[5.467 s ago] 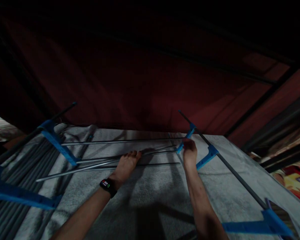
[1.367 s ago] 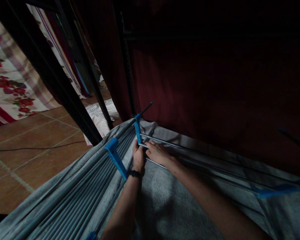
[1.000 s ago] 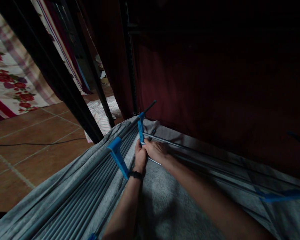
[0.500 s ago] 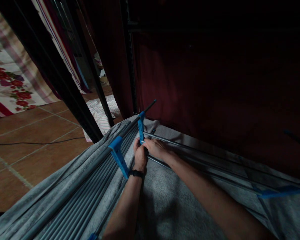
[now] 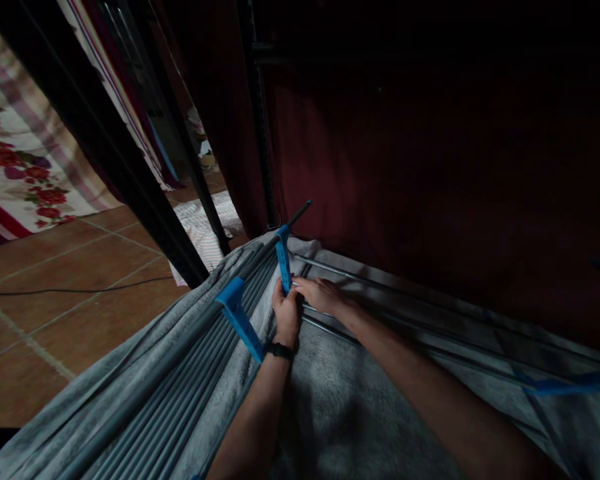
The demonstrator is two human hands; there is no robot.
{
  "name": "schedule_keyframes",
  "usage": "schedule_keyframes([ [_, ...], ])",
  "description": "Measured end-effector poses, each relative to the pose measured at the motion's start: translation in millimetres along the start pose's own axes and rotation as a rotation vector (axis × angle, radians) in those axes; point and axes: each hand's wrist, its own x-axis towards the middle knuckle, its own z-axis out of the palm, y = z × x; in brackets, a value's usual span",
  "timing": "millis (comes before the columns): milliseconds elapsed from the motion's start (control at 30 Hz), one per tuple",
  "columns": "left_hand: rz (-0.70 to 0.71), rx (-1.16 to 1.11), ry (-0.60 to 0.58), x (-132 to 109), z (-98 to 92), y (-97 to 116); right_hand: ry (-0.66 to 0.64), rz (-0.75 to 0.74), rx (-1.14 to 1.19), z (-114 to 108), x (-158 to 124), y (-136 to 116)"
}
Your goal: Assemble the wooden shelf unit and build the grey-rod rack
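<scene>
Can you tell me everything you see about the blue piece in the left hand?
The blue piece is a narrow bar that looks like plastic, with small dark marks. Its top meets a grey pole, and it slants down to its lower end, gripped by the left hand. A metal rod in the right hand points at that end; I can't tell whether they touch.

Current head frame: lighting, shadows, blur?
Head view: dim; the dark red cloth fades to near black at upper right. Head view: soft shadow on the gray blanket between the arms. Head view: the far-right blue bracket looks smeared; the blue bracket at the left hand is clearer. No strong glare.
</scene>
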Motion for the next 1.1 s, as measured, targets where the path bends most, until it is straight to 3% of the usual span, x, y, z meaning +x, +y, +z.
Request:
schedule_keyframes([
  [800,0.040,0.088,-0.084,-2,-2.7,4,-0.039,0.052,0.025,5,2,-3],
  [1100,0.082,0.105,-0.074,-2,-5.2,-8,-0.037,0.034,-0.050,7,2,-6],
])
